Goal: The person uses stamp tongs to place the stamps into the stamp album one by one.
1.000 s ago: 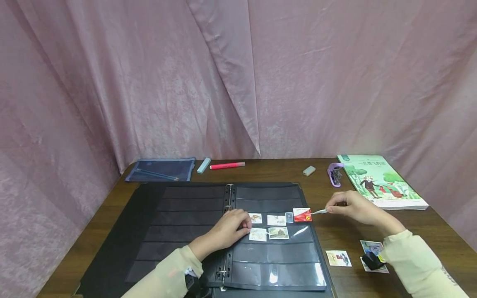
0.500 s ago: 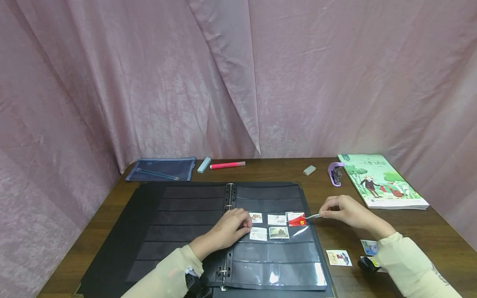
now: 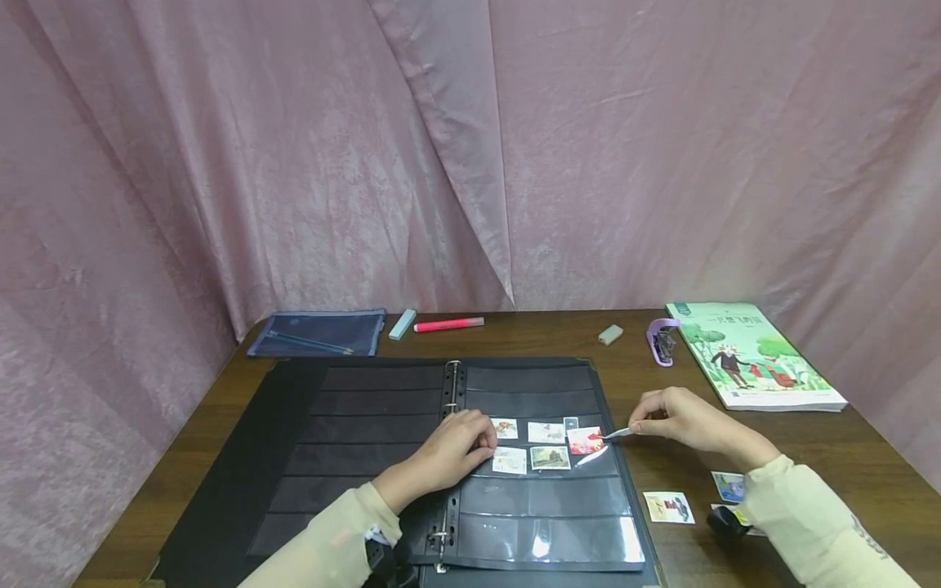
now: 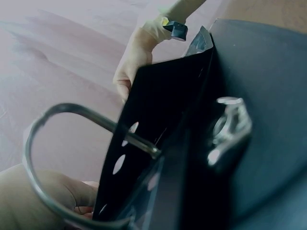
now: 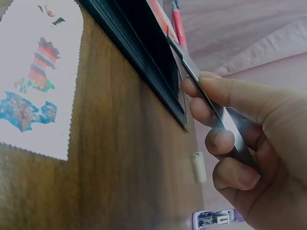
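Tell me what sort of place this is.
Probably a study or hobby desk, before a pink curtain: an open binder, a marker and a book lie on it.

Shiny metal tweezers [image 5: 231,125] — glossy plastic pockets [image 3: 544,496]

I have my left forearm [image 3: 331,535] and right forearm [image 3: 816,518] angled forward and inward. Left hand [image 3: 448,453]: back upward, fingers bent, tips partly hidden from me. Right hand [image 3: 684,420]: pinching, thumb set opposite the fingers, all of them curled inward.
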Action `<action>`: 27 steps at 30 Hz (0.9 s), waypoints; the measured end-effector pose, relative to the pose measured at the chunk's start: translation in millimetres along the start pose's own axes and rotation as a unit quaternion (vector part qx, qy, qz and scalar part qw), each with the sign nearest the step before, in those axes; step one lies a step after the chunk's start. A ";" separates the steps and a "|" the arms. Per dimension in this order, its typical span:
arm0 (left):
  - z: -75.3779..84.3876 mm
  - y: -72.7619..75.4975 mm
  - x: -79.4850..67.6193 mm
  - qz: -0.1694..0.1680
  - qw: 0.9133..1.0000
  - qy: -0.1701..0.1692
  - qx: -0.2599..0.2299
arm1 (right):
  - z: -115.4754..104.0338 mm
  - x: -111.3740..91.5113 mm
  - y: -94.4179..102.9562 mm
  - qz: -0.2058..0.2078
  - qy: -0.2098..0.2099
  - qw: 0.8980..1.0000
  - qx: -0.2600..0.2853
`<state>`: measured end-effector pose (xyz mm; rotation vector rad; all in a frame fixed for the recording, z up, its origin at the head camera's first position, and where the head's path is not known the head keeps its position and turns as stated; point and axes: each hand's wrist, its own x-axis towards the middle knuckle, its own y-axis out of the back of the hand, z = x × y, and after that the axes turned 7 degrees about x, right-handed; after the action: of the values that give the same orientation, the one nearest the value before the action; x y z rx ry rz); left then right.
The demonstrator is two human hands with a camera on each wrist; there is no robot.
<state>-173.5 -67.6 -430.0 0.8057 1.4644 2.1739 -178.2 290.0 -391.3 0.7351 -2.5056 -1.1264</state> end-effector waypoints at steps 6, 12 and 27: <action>-1.0 0.0 -0.5 -0.001 1.000 0.005 -0.004 | 1.3 4.3 4.5 -0.032 0.012 0.999 0.019; -1.1 -0.4 -1.0 -0.003 1.000 0.006 -0.002 | -0.6 7.7 12.3 -0.061 0.004 0.998 0.034; 0.5 -0.6 0.8 -0.008 1.000 0.009 0.003 | -10.6 21.2 27.4 -0.069 -0.007 0.998 0.009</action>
<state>-173.8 -66.5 -430.2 0.7750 1.4809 2.1717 -199.9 287.2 -362.4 0.9203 -2.5118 -1.1594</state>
